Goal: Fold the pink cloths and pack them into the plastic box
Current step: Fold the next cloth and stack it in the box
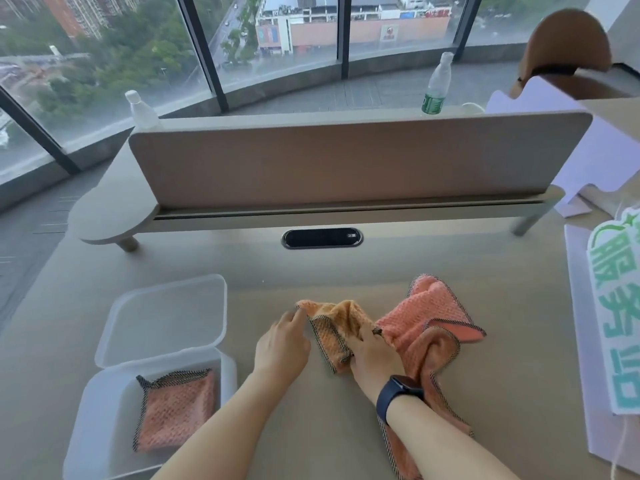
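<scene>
Right hand [372,355] and left fingers [296,318] pinch the crumpled pink cloth [334,329].

You've got three pink cloths — one folded cloth [176,410] in the plastic box [104,403], an orange-toned cloth [332,327] and a crumpled cloth [433,327] on the desk [346,265]. One box, two bottles — a clear bottle [142,110] and a green-labelled bottle [437,86].

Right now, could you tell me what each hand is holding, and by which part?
Both hold the orange-pink cloth: the left hand pinches its far left corner, the right hand grips its bunched right edge.
</scene>
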Available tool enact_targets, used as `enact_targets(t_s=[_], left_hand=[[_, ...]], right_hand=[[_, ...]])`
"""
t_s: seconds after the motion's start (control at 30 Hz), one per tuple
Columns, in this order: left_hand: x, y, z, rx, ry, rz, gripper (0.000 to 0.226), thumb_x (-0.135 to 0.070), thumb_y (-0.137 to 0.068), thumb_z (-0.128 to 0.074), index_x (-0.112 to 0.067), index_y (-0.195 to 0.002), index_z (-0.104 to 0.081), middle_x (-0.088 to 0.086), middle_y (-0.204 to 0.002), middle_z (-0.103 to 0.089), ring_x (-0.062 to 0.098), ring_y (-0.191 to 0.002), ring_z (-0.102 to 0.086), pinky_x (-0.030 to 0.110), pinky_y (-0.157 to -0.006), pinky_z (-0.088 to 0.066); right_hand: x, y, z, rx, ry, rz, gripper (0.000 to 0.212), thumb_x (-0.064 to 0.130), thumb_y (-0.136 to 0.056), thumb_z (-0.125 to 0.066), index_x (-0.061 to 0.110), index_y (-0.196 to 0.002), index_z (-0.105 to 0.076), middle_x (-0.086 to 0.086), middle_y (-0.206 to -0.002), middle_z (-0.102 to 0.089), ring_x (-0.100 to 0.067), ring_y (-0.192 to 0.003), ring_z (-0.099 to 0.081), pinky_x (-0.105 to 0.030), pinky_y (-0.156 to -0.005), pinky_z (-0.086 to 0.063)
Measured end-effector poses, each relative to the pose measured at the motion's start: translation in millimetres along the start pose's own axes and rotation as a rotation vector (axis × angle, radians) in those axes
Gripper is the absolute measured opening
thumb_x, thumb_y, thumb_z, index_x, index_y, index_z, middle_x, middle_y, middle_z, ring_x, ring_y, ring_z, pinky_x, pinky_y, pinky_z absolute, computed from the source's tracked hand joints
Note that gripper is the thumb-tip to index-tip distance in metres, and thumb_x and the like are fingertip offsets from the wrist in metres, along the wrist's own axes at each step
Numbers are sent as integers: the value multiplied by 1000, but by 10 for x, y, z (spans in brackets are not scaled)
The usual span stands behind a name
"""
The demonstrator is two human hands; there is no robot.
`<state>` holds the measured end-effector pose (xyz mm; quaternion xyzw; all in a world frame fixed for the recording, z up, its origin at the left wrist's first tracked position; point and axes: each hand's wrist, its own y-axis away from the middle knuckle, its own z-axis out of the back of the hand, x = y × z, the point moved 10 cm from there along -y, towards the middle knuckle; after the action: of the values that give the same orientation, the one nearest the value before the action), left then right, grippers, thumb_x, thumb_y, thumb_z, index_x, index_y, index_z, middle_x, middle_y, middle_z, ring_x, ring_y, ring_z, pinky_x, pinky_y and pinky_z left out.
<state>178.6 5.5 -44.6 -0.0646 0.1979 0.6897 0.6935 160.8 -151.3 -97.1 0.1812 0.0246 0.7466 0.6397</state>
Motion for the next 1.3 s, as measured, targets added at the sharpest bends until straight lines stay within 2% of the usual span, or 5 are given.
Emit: enact_targets(t_s=[0.33, 0.57, 0.93, 1.17, 1.3], left_hand=[[-56, -218, -373, 36, 5, 54, 40, -12, -84, -52, -34, -118, -54, -7, -125, -51, 22, -101, -57, 31, -64, -42], [214, -202, -132, -113, 41, 102, 13, -18, -80, -53, -17, -90, -60, 0, -97, -54, 26, -94, -47, 33, -63, -38], [300, -107, 1248, -388, 621, 26, 25, -10, -88, -50, -28, -105, -53, -6, -90, -63, 17, -84, -57, 32, -71, -43], [138, 93, 1911, -539, 475, -239, 12, -6, -84, -68, -16, -89, -72, -23, -81, -61, 5, -80, -57, 10, -75, -40], [216, 189, 1634, -407, 460, -293, 12, -7, -81, -72, -19, -84, -72, -15, -79, -67, 1, -76, -59, 13, -71, -43]], right_hand=[[-128, 30, 199, -158, -348, 84, 17, 24, -92, -53, 15, -97, -67, 1, -100, -58, -21, -87, -58, -33, -65, -47], [-353, 200, 728, -416, -561, -49, 33, 14, -92, -56, 18, -65, -37, 7, -50, -33, -10, -42, -29, -21, -43, -21], [-26, 250, 1734, -705, -832, 8, 26, 22, -91, -51, 10, -70, -44, 5, -52, -42, -9, -47, -36, -26, -48, -30], [36, 434, 2094, -786, -915, 47, 24, 23, -89, -50, 13, -68, -44, -20, -58, -53, -38, -55, -50, -47, -49, -44], [0, 504, 1943, -726, -914, 72, 27, 13, -84, -49, 8, -60, -38, -10, -46, -41, -24, -42, -33, -35, -40, -27]])
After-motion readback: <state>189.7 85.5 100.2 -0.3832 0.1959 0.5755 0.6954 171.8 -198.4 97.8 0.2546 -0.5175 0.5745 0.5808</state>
